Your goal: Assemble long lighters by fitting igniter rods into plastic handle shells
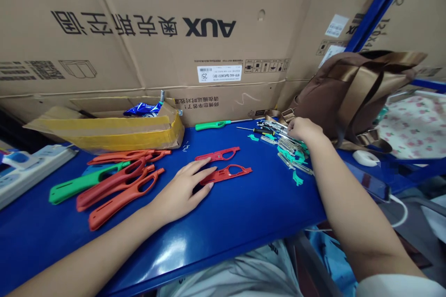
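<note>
Two red lighter casing halves lie side by side on the blue table: a nearer half and a farther half. My left hand rests with fingers spread over their left ends, touching them, not wrapped round them. My right hand reaches into a pile of metal rods, clear parts and teal plastic pieces. Its fingers are closed; what they pinch is hidden. A black-and-yellow screwdriver lies at the pile's left edge. An assembled green lighter with a metal rod lies behind the casing halves.
Several orange and red casings and a green casing lie at left. Behind them stands a yellow-taped carton holding a blue packet. A power strip is far left; a brown backpack and a phone are right.
</note>
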### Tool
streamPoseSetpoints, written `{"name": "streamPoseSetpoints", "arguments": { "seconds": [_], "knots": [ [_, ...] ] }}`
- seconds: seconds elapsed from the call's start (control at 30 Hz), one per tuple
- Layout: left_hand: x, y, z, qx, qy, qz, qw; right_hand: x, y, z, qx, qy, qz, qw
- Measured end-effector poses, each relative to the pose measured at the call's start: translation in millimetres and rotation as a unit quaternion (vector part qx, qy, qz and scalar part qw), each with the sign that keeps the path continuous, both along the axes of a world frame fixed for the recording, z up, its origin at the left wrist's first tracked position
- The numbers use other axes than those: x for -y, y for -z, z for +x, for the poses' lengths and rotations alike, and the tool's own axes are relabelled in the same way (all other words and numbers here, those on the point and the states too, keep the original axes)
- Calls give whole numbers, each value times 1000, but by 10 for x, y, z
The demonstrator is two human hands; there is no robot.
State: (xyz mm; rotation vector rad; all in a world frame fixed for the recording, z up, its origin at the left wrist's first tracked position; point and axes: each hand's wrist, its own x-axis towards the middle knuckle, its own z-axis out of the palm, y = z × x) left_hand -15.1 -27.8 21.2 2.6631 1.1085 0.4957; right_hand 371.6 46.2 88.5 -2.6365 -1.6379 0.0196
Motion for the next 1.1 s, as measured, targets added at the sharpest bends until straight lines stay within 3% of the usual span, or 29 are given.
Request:
{"name": "streamPoseSetpoints", "arguments": {
  "seconds": [0.37,0.67,0.77,0.9,1.1],
  "knots": [
    [19,-20,-25,-10,1,19,1000,-67,101,31,-25,11,21,999],
    [29,-64,-32,-15,-12,31,999,-60,77,50,-32,-22,92,995],
    [17,-56,-37,-16,-23,42,999,-42,44,9,-32,-79,155,984],
    [-8,-34,-52,-20,-38,60,997,8,-6,-164,-47,-205,226,951],
    [-17,-35,-78,-7,-65,69,995,154,115,-687,-89,-371,216,899]
  ]
}}
